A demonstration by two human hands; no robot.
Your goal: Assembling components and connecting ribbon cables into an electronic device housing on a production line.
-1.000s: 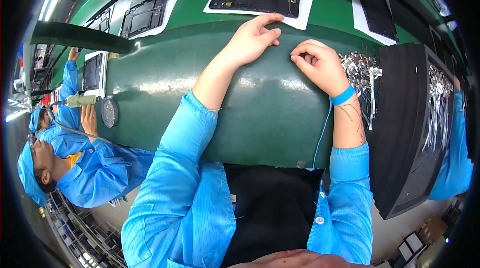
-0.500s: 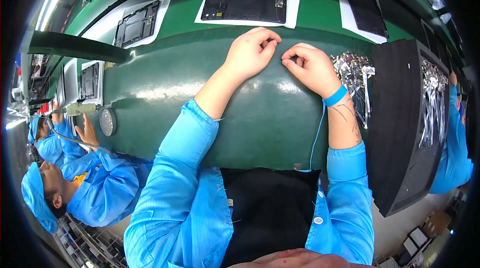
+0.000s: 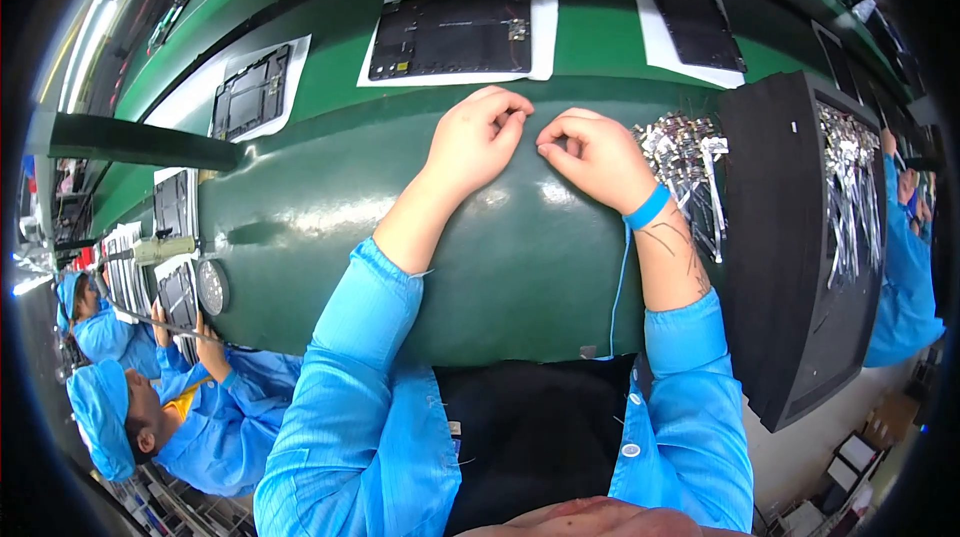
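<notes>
My left hand [image 3: 478, 140] hovers over the green mat [image 3: 400, 307], its fingers curled and the thumb pinched against the index finger. Close to its right, my right hand [image 3: 595, 152] is curled in a similar pinch, with a small gap between the two. Whatever either hand may hold is too small or hidden to make out. A blue band [image 3: 650, 207] with a thin cord circles my right wrist. Beyond my hands lies a dark tablet-like shell [image 3: 455, 35] on a white sheet. Right of my right hand lies a heap of small cable parts with silvery strips [image 3: 685, 162].
A black box [image 3: 765, 247] at the right has more silvery cables [image 3: 850, 187] beside it. Further dark shells [image 3: 690, 17] [image 3: 250, 92] lie on white sheets along the green line. A dark bar [image 3: 140, 142] juts in from the left. Co-workers in blue [image 3: 215, 437] sit at the left.
The whole view has shifted, moving most things slightly left and down. My hands keep their pinched pose. The nearer co-worker at the left now has both hands at a dark panel.
</notes>
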